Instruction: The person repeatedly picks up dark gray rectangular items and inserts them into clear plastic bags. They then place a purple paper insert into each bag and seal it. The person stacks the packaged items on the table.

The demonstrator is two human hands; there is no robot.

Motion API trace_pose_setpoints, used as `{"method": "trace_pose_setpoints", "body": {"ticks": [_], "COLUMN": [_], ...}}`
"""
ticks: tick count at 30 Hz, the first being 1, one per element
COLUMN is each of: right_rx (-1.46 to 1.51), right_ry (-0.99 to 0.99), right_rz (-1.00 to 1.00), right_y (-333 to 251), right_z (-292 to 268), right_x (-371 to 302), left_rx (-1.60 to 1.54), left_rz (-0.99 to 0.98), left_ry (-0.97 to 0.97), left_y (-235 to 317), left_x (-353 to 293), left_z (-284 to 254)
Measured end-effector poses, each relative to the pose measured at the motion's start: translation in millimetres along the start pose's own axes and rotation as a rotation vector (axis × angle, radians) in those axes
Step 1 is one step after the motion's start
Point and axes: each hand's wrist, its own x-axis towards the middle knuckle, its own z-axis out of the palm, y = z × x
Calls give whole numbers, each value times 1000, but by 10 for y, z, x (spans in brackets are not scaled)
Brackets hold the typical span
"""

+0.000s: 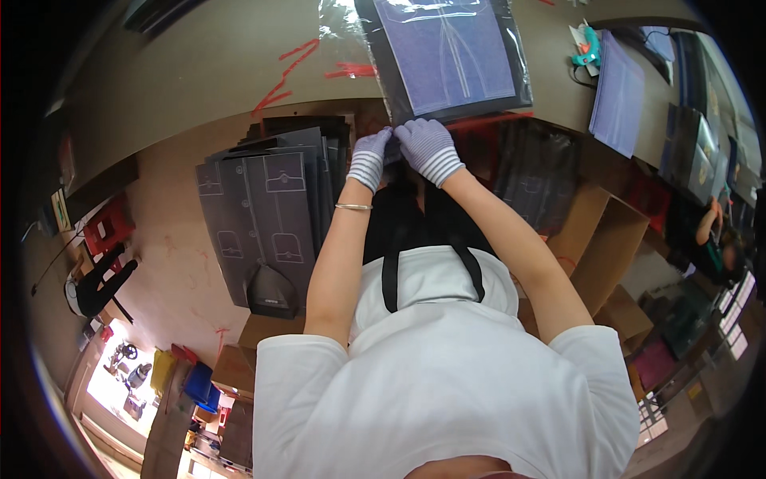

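A clear plastic sleeve (pixel 520 80) lies over the table's near edge with a dark board inside. On that board shows a purple-blue panel (pixel 455 60) printed with garment-like stitching lines. Both my hands wear pale lilac knitted gloves with white-striped cuffs. My right hand (pixel 429 150) is closed at the sleeve's near left corner, fingertips against its edge. Close beside it, my left hand (pixel 370 158) is pinched shut, its fingertips almost meeting the right ones. Whatever the left fingers hold is too small and hidden to make out.
Dark panels with drawn pockets and buttons (pixel 263 215) stand stacked left of my legs. Plastic-wrapped dark panels (pixel 536 172) and a cardboard box (pixel 598 239) are at right. A teal glue gun (pixel 589 48) and more purple-blue panels (pixel 618 96) lie on the table (pixel 199 64). Other people are farther off.
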Motion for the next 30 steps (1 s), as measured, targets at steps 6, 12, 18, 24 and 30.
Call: {"method": "trace_pose_setpoints", "body": {"ticks": [6, 12, 18, 24, 30], "right_rx": [307, 51, 444, 155, 163], "right_ry": [196, 196, 299, -128, -77], "right_rz": [105, 1037, 366, 81, 170], "right_y": [62, 1700, 614, -327, -288], "right_z": [-313, -1039, -472, -59, 39], "right_x": [-421, -1993, -821, 274, 349], "left_rx": [-13, 47, 75, 401, 114], "left_rz": [96, 66, 75, 285, 139], "left_ry": [79, 17, -6, 7, -14], "left_y": [109, -25, 84, -139, 60], "left_x": [-12, 143, 23, 476, 263], "left_z": [-112, -378, -334, -725, -457]}}
